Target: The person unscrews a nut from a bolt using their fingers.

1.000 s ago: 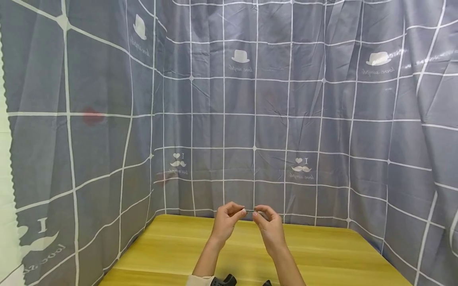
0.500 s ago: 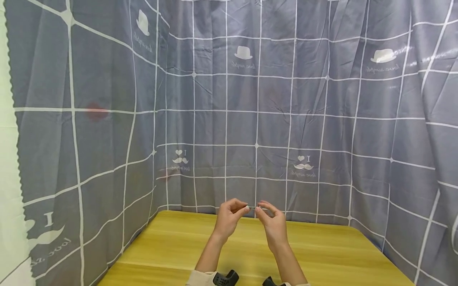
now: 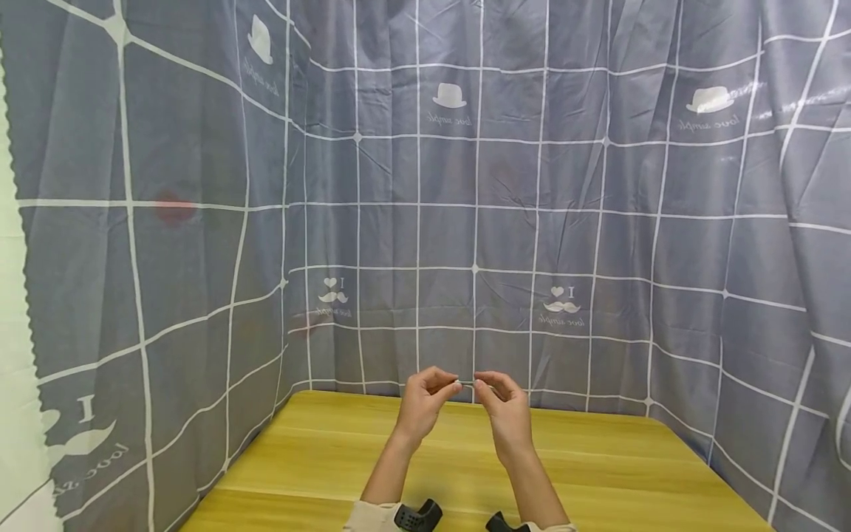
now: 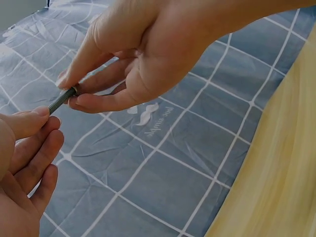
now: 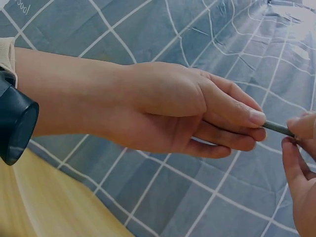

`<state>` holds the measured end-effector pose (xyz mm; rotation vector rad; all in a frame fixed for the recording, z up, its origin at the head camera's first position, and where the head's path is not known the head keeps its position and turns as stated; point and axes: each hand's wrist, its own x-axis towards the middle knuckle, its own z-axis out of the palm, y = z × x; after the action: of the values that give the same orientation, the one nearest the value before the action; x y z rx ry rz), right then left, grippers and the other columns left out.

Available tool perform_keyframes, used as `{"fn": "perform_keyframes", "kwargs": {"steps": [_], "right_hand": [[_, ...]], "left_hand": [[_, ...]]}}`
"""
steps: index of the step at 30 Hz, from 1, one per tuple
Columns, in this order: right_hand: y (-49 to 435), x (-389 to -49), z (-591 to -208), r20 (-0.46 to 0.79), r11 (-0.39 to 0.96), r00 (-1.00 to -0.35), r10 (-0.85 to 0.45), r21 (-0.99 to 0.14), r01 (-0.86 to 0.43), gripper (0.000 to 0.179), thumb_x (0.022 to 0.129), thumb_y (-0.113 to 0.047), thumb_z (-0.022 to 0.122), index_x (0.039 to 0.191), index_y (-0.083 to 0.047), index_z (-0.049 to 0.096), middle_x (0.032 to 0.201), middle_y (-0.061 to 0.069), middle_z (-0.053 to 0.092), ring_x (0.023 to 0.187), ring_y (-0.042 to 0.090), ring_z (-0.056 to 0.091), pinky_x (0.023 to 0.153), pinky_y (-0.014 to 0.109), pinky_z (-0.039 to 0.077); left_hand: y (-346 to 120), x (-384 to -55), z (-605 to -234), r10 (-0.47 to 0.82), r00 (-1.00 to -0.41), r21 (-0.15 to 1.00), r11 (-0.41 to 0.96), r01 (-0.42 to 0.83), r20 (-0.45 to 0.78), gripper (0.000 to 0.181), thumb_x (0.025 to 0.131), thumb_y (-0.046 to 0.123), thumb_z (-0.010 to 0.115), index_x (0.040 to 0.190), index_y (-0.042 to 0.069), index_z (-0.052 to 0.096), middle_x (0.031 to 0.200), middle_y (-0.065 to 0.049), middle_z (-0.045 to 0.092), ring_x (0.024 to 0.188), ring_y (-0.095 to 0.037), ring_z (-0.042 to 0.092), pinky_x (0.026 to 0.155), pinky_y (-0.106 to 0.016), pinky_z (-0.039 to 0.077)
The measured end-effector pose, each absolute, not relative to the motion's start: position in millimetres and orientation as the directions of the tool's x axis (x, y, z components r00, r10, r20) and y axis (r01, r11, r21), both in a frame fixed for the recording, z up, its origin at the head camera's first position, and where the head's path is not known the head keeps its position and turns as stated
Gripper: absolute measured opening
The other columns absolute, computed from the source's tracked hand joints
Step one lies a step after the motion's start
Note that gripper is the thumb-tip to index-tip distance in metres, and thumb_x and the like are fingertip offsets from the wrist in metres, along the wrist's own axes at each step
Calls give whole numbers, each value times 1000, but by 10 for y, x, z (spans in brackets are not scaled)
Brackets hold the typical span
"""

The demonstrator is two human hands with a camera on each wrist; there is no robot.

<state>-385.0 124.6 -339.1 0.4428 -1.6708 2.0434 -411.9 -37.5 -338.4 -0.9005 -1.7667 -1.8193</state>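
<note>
A short grey threaded bolt (image 3: 467,383) spans the gap between my two hands, held above the far part of the table. My left hand (image 3: 420,406) pinches one end between thumb and fingertips. On the other end, the thumb and fingers of my right hand (image 3: 510,417) grip it. Thread shows along the bolt (image 4: 59,101) in the left wrist view, with a thicker dark part at the right fingertips; whether that is a head or a nut I cannot tell. From the right wrist view the bolt (image 5: 277,128) looks like a plain dark shaft. Fingertips hide both ends.
Below the hands lies a yellow wood-grain table (image 3: 319,451). A grey curtain (image 3: 385,244) with white grid lines hangs behind it and along both sides. Black devices sit on both wrists, such as the left wrist device (image 3: 419,515).
Both hands keep hold of the bolt and appear slightly higher in the head view than a second ago. The right fingers have shifted slightly on their end.
</note>
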Motion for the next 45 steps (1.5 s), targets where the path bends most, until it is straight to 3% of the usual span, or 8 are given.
{"fn": "perform_keyframes", "kwargs": {"steps": [4, 8, 16, 24, 30, 33, 37, 45], "right_hand": [[1264, -3839, -3367, 503, -160, -849, 165, -835, -526, 41, 100, -2, 68, 139, 5, 57, 146, 20, 52, 125, 34, 58, 96, 27, 52], [1277, -3843, -3341, 497, -143, -853, 158, -844, -518, 36, 100, -3, 68, 133, 11, 62, 152, 19, 47, 133, 40, 51, 98, 28, 50], [1305, -3825, -3360, 448, -128, -888, 106, -879, -459, 33, 100, -2, 68, 131, 10, 63, 124, 25, 65, 103, 24, 68, 90, 29, 55], [1349, -3806, -3363, 508, -82, -856, 98, -853, -516, 24, 100, -4, 69, 120, 9, 66, 120, 19, 67, 112, 31, 64, 92, 28, 53], [1334, -3798, -3344, 516, -58, -850, 109, -850, -523, 32, 101, -4, 68, 130, 7, 64, 141, 22, 55, 114, 28, 62, 94, 29, 52], [1322, -3792, -3348, 495, -73, -864, 92, -862, -501, 31, 102, -4, 67, 129, 10, 64, 133, 24, 59, 106, 28, 66, 91, 30, 55], [1320, -3792, -3363, 470, -98, -881, 54, -875, -473, 26, 102, -2, 66, 125, 10, 65, 106, 20, 68, 92, 25, 69, 83, 30, 58], [1350, -3802, -3369, 540, -36, -840, 56, -839, -543, 22, 101, -6, 69, 119, 6, 69, 121, 26, 65, 104, 25, 66, 91, 31, 53]], "left_hand": [[-364, -4118, -3365, 151, -679, 694, -85, 715, 718, 12, 95, 3, 74, 103, -6, 74, 97, -19, 72, 95, -41, 71, 85, -30, 56], [-366, -4124, -3345, 149, -679, 693, -90, 715, 719, 13, 95, 3, 74, 104, -7, 73, 98, -19, 72, 96, -44, 70, 86, -30, 56], [-388, -4128, -3355, 126, -700, 710, -89, 698, 703, 13, 94, -1, 75, 103, -10, 72, 96, -20, 74, 91, -28, 73, 83, -28, 55], [-379, -4115, -3358, 148, -689, 703, -74, 708, 710, 8, 93, -1, 75, 101, -3, 75, 97, -18, 73, 93, -31, 73, 83, -28, 55], [-391, -4115, -3352, 155, -676, 691, -73, 719, 720, 9, 93, 0, 75, 101, -4, 74, 97, -18, 73, 92, -34, 73, 83, -28, 56], [-405, -4117, -3362, 148, -684, 697, -68, 713, 714, 9, 94, 1, 75, 102, -2, 75, 98, -17, 74, 92, -31, 73, 84, -29, 56], [-418, -4121, -3394, 136, -706, 718, -77, 692, 695, 10, 94, 1, 75, 102, -4, 74, 97, -18, 75, 93, -31, 73, 85, -29, 56], [-418, -4125, -3393, 155, -689, 703, -72, 707, 708, 17, 94, 2, 75, 105, -11, 71, 98, -18, 74, 95, -41, 72, 86, -30, 56]]}}
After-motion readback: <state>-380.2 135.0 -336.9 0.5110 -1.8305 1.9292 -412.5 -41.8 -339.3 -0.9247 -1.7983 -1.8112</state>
